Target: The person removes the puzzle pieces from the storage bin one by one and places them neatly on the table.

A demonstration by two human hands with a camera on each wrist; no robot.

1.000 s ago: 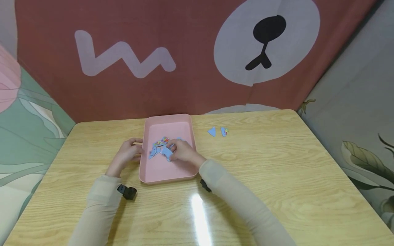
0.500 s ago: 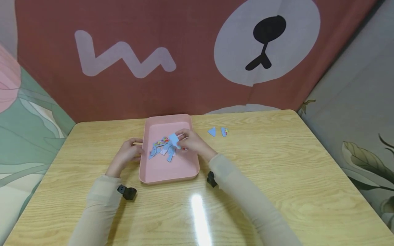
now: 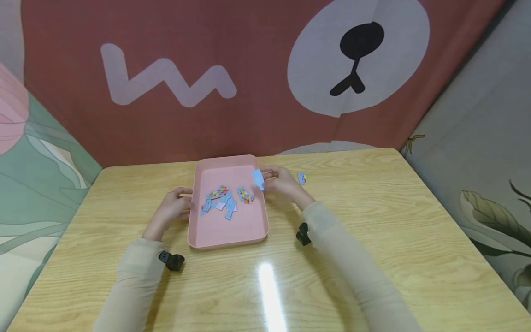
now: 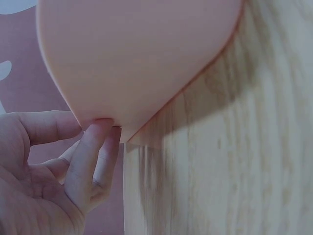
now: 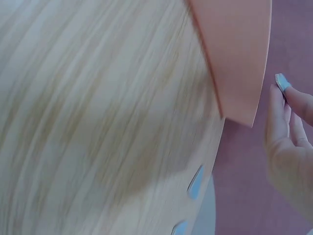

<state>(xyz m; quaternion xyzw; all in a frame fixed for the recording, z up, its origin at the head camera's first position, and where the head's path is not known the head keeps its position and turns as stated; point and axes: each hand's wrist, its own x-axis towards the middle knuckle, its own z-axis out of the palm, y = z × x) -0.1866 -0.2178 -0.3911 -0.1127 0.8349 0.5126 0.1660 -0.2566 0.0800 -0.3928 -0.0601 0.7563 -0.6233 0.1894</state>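
Note:
Over the right rim of the pink tray (image 3: 228, 233), my right hand (image 3: 282, 182) pinches a flat light blue puzzle piece (image 3: 258, 179) between thumb and fingers. The right wrist view shows that piece (image 5: 282, 82) edge-on at the fingertips. My left hand (image 3: 172, 205) touches the tray's left side. In the left wrist view its fingertips (image 4: 100, 128) rest against the tray's outer wall (image 4: 132, 58). Inside the tray lies a pile of blue puzzle pieces (image 3: 228, 203), some with a multicoloured print. A single colourful piece (image 3: 245, 195) lies apart to their right.
On the wooden table (image 3: 373, 240), right of the tray, lies a blue piece with a coloured print (image 3: 303, 178). The right wrist view shows another blue piece (image 5: 195, 182) there, hidden behind my right hand in the head view. A reddish patterned cloth (image 3: 257, 124) hangs behind the table.
My right hand lifts the blue puzzle piece from the pile and carries it right, to the tray's right rim, uncovering the colourful piece. My left hand stays at the tray's left side.

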